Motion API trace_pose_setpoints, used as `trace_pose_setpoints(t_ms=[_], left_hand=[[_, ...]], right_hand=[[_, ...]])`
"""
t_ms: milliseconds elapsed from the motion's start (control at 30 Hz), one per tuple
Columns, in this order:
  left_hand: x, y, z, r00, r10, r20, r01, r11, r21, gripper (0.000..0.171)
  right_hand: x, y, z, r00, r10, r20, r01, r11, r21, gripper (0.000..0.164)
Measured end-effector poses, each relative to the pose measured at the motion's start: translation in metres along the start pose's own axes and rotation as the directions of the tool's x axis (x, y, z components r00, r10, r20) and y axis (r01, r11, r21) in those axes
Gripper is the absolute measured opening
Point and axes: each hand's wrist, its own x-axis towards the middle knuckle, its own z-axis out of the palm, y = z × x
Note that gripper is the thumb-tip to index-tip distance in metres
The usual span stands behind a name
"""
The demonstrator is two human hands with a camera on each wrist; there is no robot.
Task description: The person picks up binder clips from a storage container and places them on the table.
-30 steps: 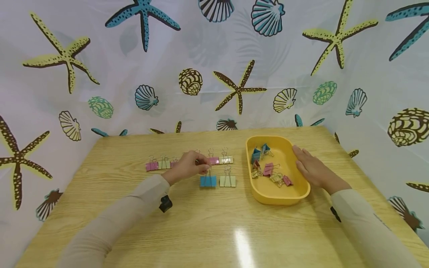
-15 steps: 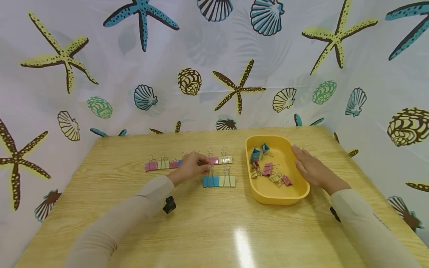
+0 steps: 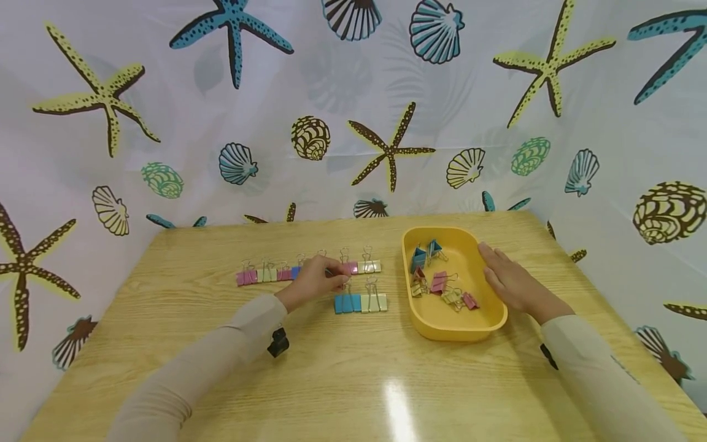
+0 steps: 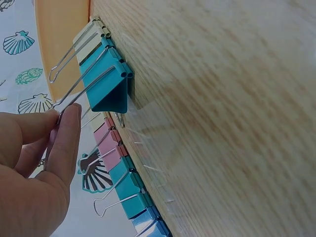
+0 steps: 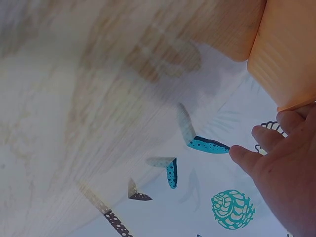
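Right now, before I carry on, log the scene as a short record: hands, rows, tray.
Left hand: pinches the blue clip by its wire handle
Right hand: fingers extended along the right side of the yellow tray
Front row: blue clip, pale yellow clip to its right
Back row: several colours, partly hidden in the head view
In tray: blue clips, pink clips, yellowish clips
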Motion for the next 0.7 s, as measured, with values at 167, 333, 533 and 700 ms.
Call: trace_pose_setpoints(t_ms=[167,333,533,700], left_hand=[[0.0001,0.0007,0.0001,1.0,0.001,-0.004,-0.001,1.0,0.011,0.016],[-0.002,0.0027,-0.0002,1.0,0.009,0.009,-0.01,1.0,0.017,0.017],[-0.0042,0.0013,-0.0025,0.999,0.02,0.036,-0.021,1.0,0.002,0.022],[-0.0038,0.003,-0.0075,0.998,0.014,0.061,-0.019,0.996,0.087,0.026]], right_hand=[[0.0005,0.001,0.0003,1.0,0.001,0.001,-0.001,1.0,0.002,0.056],[0.0007,0.0021,0.0006,1.0,0.002,0.007,-0.002,1.0,0.003,0.057],[0.0009,0.0023,0.0007,1.0,0.002,0.007,-0.002,1.0,0.001,0.056],[0.0005,0.002,0.0003,1.0,0.002,0.011,-0.002,1.0,0.003,0.057]])
